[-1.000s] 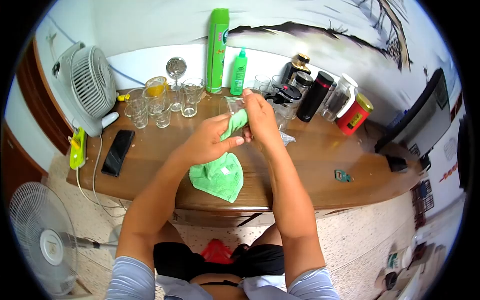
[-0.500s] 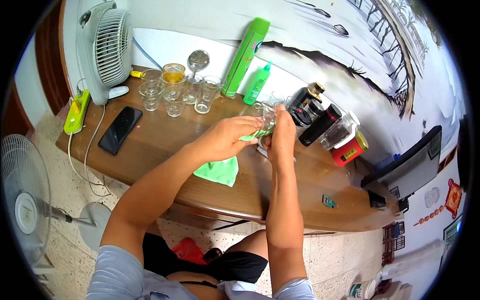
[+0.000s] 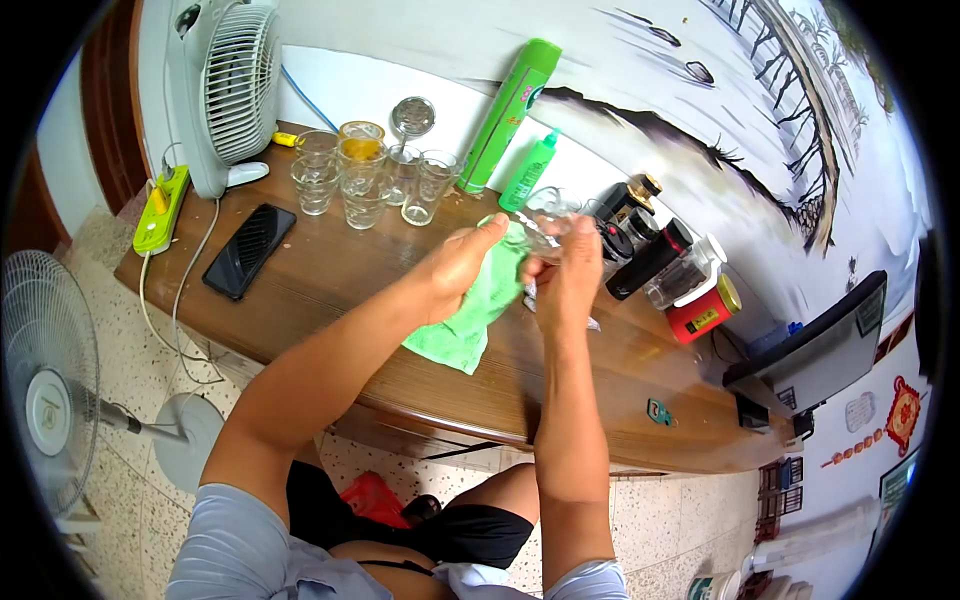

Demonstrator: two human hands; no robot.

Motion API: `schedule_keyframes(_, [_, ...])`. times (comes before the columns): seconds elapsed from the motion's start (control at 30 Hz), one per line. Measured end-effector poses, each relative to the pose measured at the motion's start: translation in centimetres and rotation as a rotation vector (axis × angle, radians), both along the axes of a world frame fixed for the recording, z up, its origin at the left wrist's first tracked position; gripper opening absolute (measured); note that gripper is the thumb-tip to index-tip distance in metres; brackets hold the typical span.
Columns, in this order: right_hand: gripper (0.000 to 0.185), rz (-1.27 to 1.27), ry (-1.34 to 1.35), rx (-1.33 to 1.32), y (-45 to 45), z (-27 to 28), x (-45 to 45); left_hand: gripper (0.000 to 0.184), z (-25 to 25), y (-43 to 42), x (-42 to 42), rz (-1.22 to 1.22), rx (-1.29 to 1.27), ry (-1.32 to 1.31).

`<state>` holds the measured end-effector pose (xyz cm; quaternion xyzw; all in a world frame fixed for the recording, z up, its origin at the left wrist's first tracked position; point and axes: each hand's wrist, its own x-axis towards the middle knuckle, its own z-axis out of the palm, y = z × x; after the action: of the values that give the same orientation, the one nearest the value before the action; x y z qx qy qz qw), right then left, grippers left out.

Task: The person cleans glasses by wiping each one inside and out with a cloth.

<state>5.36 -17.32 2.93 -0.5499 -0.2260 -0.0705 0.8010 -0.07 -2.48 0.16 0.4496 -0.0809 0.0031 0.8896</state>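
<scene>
My left hand [image 3: 458,270] grips a green cloth [image 3: 465,325], its thumb pointing up and the cloth hanging down to the tabletop. To its right, my right hand [image 3: 570,265] is closed around a clear drinking glass [image 3: 545,240], which is tilted and blurred. A narrow gap separates the cloth from the glass. At the back left, several glasses [image 3: 365,205] stand in a cluster, one of them with something amber in or behind it. A round metal strainer [image 3: 413,116] rises among them.
On the wooden desk [image 3: 330,330] are a phone [image 3: 248,250], a tall green can [image 3: 510,115], a green bottle [image 3: 528,172], a black flask [image 3: 650,258], a clear jug [image 3: 690,270] and a red tin [image 3: 705,308]. A fan [image 3: 235,95] and a monitor [image 3: 810,335] flank them.
My left hand has drawn back from the glass, bringing the green cloth out with it. My right hand still holds the glass, now tilted differently. The view has shifted slightly.
</scene>
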Motion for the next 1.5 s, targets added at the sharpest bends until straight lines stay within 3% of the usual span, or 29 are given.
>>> schedule_keyframes(0.1, [0.040, 0.007, -0.152, -0.175, 0.3, -0.7, -0.8, 0.046, -0.8, 0.4, 0.4, -0.246, -0.277, -0.100])
schedule_keyframes(0.27, [0.080, -0.058, -0.520, -0.517, 0.7, -1.0, -1.3, 0.045, 0.5, 1.4, 0.4, 0.042, -0.329, -0.129])
schedule_keyframes(0.33, [0.098, -0.151, -0.701, -0.725, 0.8, 0.7, -3.3, 0.046, 0.5, 2.1, 0.5, 0.029, -0.374, -0.127])
schedule_keyframes(0.43, [0.100, -0.217, -0.816, -0.728, 1.4, -0.2, -2.6, 0.046, 0.6, 2.1, 0.7, 0.041, -0.429, -0.017])
schedule_keyframes(0.6, [0.079, -0.527, -0.809, -0.631, 1.3, -1.3, -1.3, 0.043, -0.3, 0.2, 0.3, 0.001, -0.413, 0.084])
schedule_keyframes(0.73, [0.064, -0.571, -0.636, -0.521, 0.7, -1.0, -0.3, 0.046, -0.2, -1.2, -0.6, 0.001, -0.323, 0.013])
schedule_keyframes(0.83, [0.063, -0.524, -0.537, -0.383, 1.0, -0.7, -0.6, 0.051, 0.2, -1.5, -0.9, 0.002, -0.294, -0.104])
schedule_keyframes(0.97, [0.063, -0.407, -0.590, -0.498, 1.6, -1.9, -0.9, 0.052, 0.4, -1.0, -0.1, 0.176, -0.289, -0.170])
schedule_keyframes(1.03, [0.063, -0.298, -0.678, -0.420, 3.0, -2.7, -1.2, 0.050, 0.1, -0.1, 0.7, 0.193, -0.313, -0.187])
schedule_keyframes(1.17, [0.070, -0.335, -0.910, -0.545, 3.0, -2.2, -3.0, 0.047, 0.1, 1.2, 0.4, 0.009, -0.409, -0.116])
schedule_keyframes(1.33, [0.068, -0.483, -0.909, -0.493, 2.7, -1.8, -2.0, 0.039, -0.5, -0.3, 0.3, -0.038, -0.405, 0.077])
schedule_keyframes(1.5, [0.063, -0.619, -0.746, -0.438, 1.8, -2.0, -0.3, 0.037, -0.7, -2.0, -0.5, 0.057, -0.257, -0.010])
